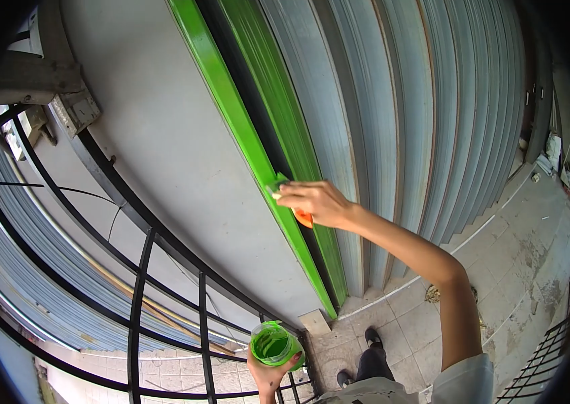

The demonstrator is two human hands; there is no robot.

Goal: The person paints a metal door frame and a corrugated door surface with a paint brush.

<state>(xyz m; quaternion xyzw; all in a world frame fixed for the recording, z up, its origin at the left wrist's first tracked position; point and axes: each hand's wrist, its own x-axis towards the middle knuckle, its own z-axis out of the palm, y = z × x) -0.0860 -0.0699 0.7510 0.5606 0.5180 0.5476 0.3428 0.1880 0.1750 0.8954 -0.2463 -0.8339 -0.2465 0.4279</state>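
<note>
My right hand point(317, 202) is closed around a paintbrush point(304, 217) with an orange handle. Its green-coated bristles touch the green-painted metal strip point(244, 145) along the edge of the white wall. Down at the bottom, my left hand point(268, 372) grips a clear plastic container of green paint point(273, 343), with paint smeared on its inside walls and rim. A second green panel point(278, 114) of the corrugated metal runs beside the strip, with a dark gap between them. My fingers partly hide the brush.
Unpainted grey corrugated metal point(393, 135) stretches to the right. A black metal railing point(138, 296) curves along the left, close to my left hand. The white wall point(164, 135) fills the upper middle. Below are a tiled floor point(406, 330) and my dark shoes point(372, 337).
</note>
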